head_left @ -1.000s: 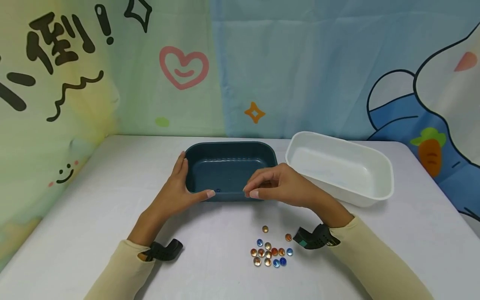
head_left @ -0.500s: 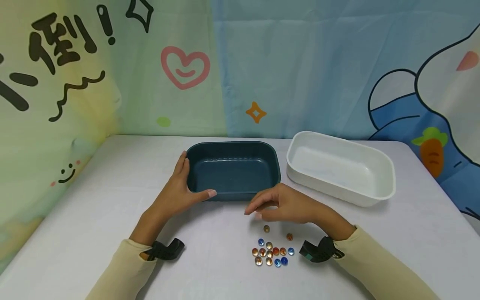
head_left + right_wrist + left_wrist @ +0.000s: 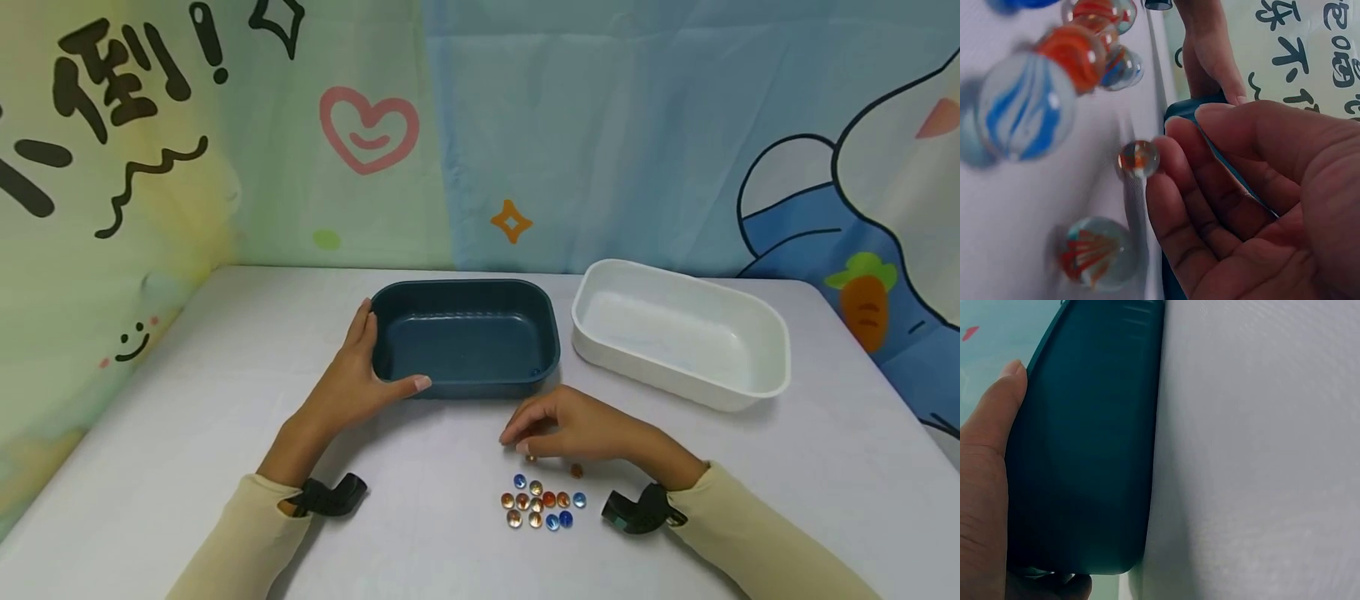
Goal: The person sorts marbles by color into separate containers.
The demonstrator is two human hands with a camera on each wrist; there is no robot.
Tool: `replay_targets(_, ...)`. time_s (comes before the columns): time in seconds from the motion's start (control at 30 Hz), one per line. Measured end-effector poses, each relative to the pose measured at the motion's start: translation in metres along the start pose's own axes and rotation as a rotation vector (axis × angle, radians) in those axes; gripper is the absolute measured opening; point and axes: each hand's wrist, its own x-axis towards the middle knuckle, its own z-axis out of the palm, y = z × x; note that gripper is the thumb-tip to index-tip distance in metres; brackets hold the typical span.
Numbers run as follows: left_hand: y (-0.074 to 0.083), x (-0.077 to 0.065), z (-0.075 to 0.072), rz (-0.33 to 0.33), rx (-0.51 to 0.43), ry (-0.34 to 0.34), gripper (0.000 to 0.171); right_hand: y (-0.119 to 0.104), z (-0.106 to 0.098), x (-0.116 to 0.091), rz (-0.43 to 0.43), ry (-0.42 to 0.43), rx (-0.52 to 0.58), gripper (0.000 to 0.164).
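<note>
A dark teal rectangular tray (image 3: 465, 389) stands on the table. My left hand (image 3: 352, 375) grips its near left corner, thumb along the front rim and fingers against the left side. One small dark blue marble (image 3: 536, 372) lies inside, near the right front corner. In front of the tray, my right hand (image 3: 577, 423) is lowered over the table, fingers loosely bent and thumb apart from them. In the right wrist view nothing is held in it; a clear and orange marble (image 3: 1139, 159) sits right by its fingertips. A loose group of glass marbles (image 3: 536, 504) lies nearer me.
To the right of the teal tray stands a white rectangular tray (image 3: 682, 375), set at an angle. An orange marble (image 3: 577, 471) lies apart from the group, under the right wrist. A printed cloth (image 3: 480, 133) hangs behind the table's far edge.
My right hand has moved from over the teal tray's front edge down toward the marbles. A marble seen at the tray's left front now shows at its right front. My left hand stays put.
</note>
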Motion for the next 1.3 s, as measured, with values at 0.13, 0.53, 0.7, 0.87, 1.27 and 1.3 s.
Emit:
replay_targets(0.13,-0.002,0.000,0.000,-0.004,-0.001,0.000,0.126,0.003,0.002,0.002,0.017,-0.018,0.006,0.018)
replay_targets(0.53,-0.004,0.001,0.005,-0.009,-0.025,0.004,0.125,0.006,0.008,0.001,-0.021,-0.093,0.008,0.017)
replay_targets(0.7,-0.005,0.000,0.004,-0.010,-0.019,0.004,0.125,0.006,0.012,0.003,-0.024,-0.089,-0.019,0.017)
replay_targets(0.87,-0.003,0.001,0.004,-0.005,-0.011,0.001,0.126,0.005,0.013,0.002,-0.001,-0.040,-0.023,0.015)
replay_targets(1.27,-0.002,0.003,0.003,0.006,0.004,0.004,0.126,0.001,0.014,0.001,0.026,-0.026,-0.076,0.017)
replay_targets(1.3,-0.002,0.003,0.003,0.005,0.002,0.003,0.126,0.001,0.014,0.001,0.021,-0.021,-0.080,0.017)
